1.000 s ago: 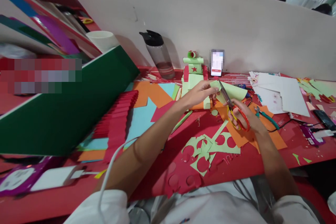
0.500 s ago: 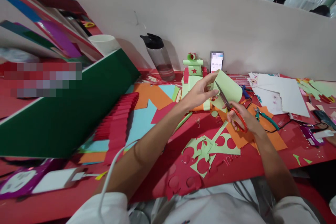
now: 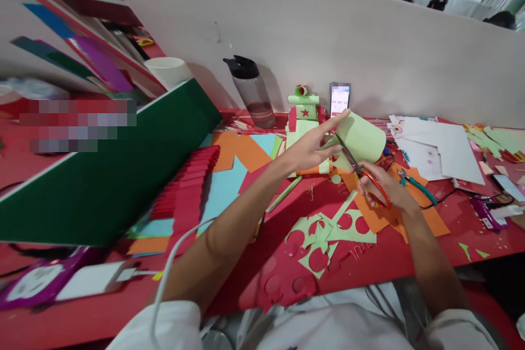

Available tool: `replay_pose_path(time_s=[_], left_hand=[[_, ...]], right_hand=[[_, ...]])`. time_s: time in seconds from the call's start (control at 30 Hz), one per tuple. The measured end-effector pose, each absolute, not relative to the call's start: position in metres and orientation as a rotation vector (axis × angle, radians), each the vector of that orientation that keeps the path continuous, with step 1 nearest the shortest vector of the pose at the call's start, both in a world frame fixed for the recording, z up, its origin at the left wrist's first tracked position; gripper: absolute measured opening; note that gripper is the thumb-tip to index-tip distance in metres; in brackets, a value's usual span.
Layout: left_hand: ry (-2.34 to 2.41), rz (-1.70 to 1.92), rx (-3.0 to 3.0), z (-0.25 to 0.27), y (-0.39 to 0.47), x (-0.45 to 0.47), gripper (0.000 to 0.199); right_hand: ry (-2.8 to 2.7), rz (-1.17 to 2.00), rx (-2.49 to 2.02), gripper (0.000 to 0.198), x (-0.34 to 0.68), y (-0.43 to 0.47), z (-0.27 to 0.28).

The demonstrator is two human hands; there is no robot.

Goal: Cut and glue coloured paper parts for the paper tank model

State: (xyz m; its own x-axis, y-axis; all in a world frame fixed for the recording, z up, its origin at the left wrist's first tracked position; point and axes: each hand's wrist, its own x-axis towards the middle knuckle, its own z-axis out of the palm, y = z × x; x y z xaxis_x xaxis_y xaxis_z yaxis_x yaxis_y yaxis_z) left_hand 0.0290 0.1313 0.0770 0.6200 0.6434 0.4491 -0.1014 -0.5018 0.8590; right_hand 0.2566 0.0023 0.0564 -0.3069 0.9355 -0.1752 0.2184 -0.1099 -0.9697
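Presently holding pale green paper (image 3: 363, 139) above the red tabletop (image 3: 262, 251), curled and off the surface. At its left edge, keeping it between thumb and outstretched fingers of the left hand (image 3: 309, 147). With the right hand (image 3: 389, 180), gripping scissors (image 3: 353, 160) by red-and-yellow handles, with fingers wrapped around these, and pointing the dark blades up and leftward at the paper's near left side. Cannot tell whether biting into it. Just behind the left hand, facing a green-and-red paper model (image 3: 303, 130) with a red star, near a phone (image 3: 339, 103) propped against the wall (image 3: 369, 65). Nearer the body, reaching over green scraps (image 3: 353, 235) with round holes. To the right, close to teal-handled pliers (image 3: 424, 190) lying on orange paper (image 3: 432, 224).
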Motion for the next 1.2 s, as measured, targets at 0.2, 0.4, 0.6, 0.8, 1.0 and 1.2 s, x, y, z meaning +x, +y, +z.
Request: replay_pose_path(time_s=[0.2,0.4,0.6,0.8,1.0,1.2], left_hand=[[0.450,0.787,1.961,0.089,0.130,0.019,0.061],[0.442,0.654,1.963,0.099,0.128,0.014,0.058],[0.412,0.647,2.049,0.096,0.129,0.016,0.064],[0.407,0.486,2.079,0.097,0.131,0.012,0.072],[0.428,0.505,2.064,0.097,0.130,0.012,0.075],[0.437,0.605,2.047,0.096,0.129,0.015,0.073]], right_hand=[[-1.616,1.447,-1.340,0.046,0.261,-0.004,0.065],[-1.693,1.381,-1.372,0.045,0.261,-0.009,0.071],[-1.690,1.307,-1.423,0.051,0.258,-0.010,0.069],[-1.725,1.300,-1.505,0.058,0.261,-0.011,0.075],[-1.733,1.310,-1.480,0.053,0.264,-0.014,0.078],[-1.757,1.307,-1.451,0.063,0.266,-0.015,0.080]])
